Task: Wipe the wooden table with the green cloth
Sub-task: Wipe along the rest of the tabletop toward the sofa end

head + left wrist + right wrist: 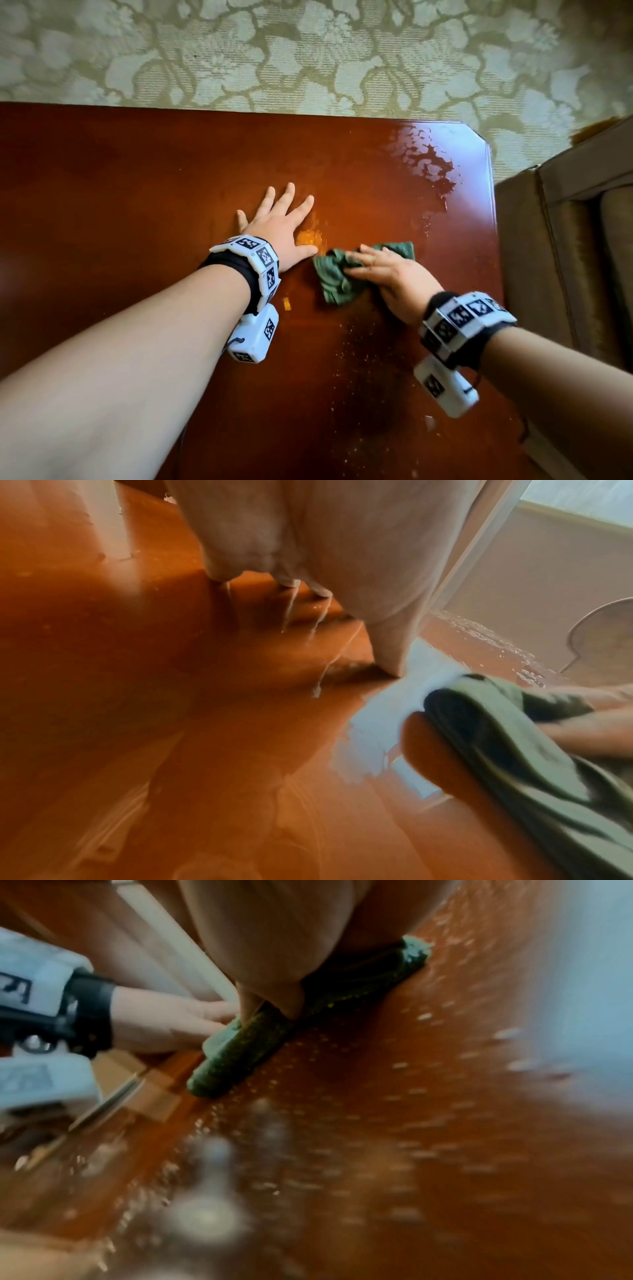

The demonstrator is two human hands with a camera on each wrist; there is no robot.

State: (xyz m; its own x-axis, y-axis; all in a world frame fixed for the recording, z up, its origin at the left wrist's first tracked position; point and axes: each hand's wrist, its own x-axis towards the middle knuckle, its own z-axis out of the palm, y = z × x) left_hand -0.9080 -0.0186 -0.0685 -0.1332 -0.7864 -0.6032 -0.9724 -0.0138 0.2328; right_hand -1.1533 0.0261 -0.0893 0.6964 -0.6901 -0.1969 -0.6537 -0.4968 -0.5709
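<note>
Bare forearms in white tagged wristbands (251, 263) reach over a glossy reddish wooden table (137, 192). Left hand (277, 226) lies flat, fingers spread and straight. Just beside its thumb, right hand (394, 277) presses straight fingers onto the crumpled, ribbed green cloth (337, 277), whose long axis runs diagonally from near-left to far-right. Pale crumbs (356, 346) speckle the near surface.

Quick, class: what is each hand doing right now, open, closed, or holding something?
Left hand: open, fingers spread flat on the wooden table.
Right hand: open, pressing the green cloth onto the table.
</note>
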